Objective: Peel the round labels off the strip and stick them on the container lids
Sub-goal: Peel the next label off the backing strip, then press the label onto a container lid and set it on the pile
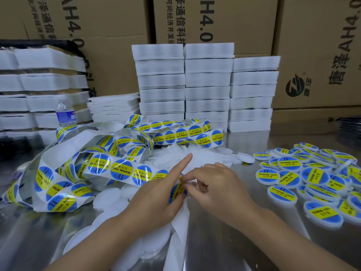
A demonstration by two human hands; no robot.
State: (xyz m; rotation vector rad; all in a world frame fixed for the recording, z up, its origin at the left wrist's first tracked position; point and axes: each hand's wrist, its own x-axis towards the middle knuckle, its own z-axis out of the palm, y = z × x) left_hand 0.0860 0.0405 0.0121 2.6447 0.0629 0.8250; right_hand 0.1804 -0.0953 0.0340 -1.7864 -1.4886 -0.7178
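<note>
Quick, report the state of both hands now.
Left hand: holds the label strip, index finger straight.
Right hand: pinches the edge of a round label.

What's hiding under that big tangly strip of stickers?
Plain white lids poke out from beneath the label strip, on the shiny metal table. Whatever lies deeper under the tangle is covered, so I cannot tell.

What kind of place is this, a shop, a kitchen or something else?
Most likely a packing workroom or warehouse: printed cardboard cartons stacked along the back, piles of white foam blocks, and a heap of labelled lids and a long label strip on a metal table.
</note>
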